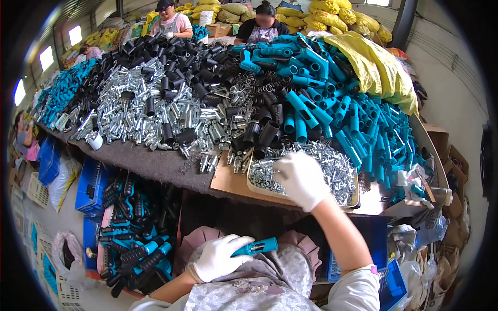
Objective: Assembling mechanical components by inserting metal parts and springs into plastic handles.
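Your left hand (220, 256) was closed around a teal handle (257, 246) low over your lap; its long axis lay nearly level, and its free end pointed to your right. Your right hand (300, 179) reached forward and up, with fingers curled down into the tray (354, 199) of small metal pins (337, 171). This tray was nearer to your right hand.

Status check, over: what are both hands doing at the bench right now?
Left hand shut on teal handle, at the lap. Right hand reaching into tray of small metal parts. Nothing blocking; black tubes piled behind tray.
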